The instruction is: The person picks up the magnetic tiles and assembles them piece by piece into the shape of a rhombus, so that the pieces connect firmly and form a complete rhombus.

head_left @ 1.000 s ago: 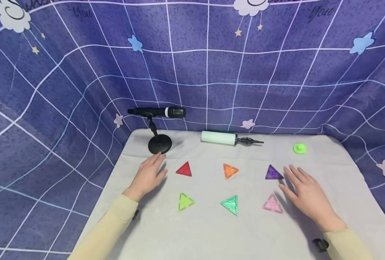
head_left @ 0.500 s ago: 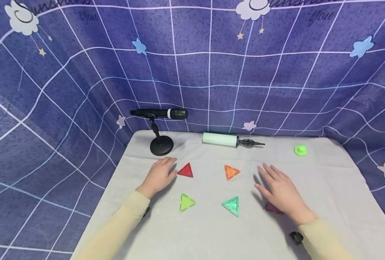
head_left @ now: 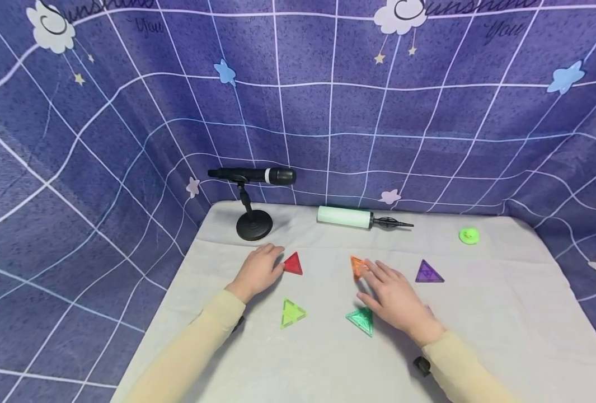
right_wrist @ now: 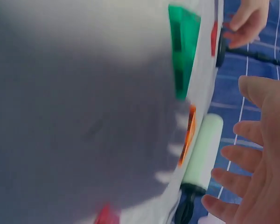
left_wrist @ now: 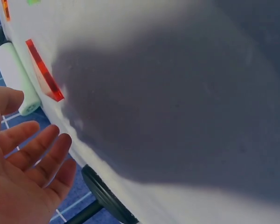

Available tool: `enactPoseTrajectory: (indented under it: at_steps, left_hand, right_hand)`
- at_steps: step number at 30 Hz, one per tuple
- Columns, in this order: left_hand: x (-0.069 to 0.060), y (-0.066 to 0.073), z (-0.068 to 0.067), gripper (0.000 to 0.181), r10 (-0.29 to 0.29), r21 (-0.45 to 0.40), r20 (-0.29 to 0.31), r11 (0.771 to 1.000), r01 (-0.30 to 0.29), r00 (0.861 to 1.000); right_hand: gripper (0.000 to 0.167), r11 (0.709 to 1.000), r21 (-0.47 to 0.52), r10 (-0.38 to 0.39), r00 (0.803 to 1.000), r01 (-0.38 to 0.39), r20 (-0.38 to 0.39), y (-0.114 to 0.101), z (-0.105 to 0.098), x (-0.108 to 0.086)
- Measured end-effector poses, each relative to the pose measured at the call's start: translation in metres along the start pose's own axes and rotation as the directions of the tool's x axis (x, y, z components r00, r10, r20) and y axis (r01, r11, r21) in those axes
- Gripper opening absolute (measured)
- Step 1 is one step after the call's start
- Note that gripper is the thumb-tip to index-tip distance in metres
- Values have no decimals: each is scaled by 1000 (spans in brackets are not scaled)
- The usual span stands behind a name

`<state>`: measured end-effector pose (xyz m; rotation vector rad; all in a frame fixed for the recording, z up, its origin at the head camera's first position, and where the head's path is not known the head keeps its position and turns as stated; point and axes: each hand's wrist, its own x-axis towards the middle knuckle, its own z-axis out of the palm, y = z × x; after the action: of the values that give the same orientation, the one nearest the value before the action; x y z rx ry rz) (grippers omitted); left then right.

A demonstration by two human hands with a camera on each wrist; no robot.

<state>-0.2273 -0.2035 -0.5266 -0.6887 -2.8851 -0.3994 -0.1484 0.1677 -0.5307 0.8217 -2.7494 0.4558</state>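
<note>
Translucent triangular tiles lie on the white cloth. My left hand (head_left: 258,272) hovers with relaxed fingers at the left side of the red triangle tile (head_left: 294,263), its thumb over or beside the tile's edge. My right hand (head_left: 395,296), fingers extended, is above the cloth and partly covers the orange triangle tile (head_left: 355,267) and the teal triangle tile (head_left: 361,321). Both hands hold nothing. The lime triangle tile (head_left: 292,313) lies below the red one. To the right is the purple triangle tile (head_left: 428,272). My right hand hides most of a pink tile (right_wrist: 107,216).
A black microphone (head_left: 252,176) on a round-based stand (head_left: 254,225) is at the back left. Behind the tiles lies a pale green hand pump (head_left: 345,217). A small bright green round object (head_left: 469,235) sits at the back right. Blue patterned cloth (head_left: 298,112) rises behind the table.
My right hand has swept left, from beside the purple tile to over the orange and teal tiles. My left hand has shifted right toward the red tile. The tiles have stayed in place.
</note>
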Motion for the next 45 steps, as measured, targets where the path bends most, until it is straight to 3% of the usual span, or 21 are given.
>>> enactPoseTrajectory:
  at_steps: [8, 13, 17, 25, 35, 45]
  left_hand:
    - [1, -1, 6, 38, -6, 18, 24, 1000, 6, 1000]
    - [6, 0, 10, 23, 19, 25, 10, 999, -19, 1000]
    - [10, 3, 12, 12, 19, 27, 21, 999, -20, 1000]
    - [14, 5, 16, 18, -1, 58, 61, 998, -2, 998]
    - [13, 5, 17, 26, 7, 38, 60, 999, -9, 998]
    - [11, 8, 14, 27, 0, -19, 60, 1000, 1, 998]
  right_hand:
    - [64, 996, 35, -88, 996, 87, 30, -34, 15, 19]
    - [61, 990, 73, -126, 989, 120, 82, -53, 20, 29]
    - [57, 978, 90, -197, 974, 188, 107, -68, 24, 40]
    - [53, 951, 77, -308, 937, 299, 164, -94, 38, 55]
    - [51, 938, 57, -348, 919, 343, 185, -107, 52, 58]
    - [45, 937, 37, -350, 924, 348, 153, -111, 63, 57]
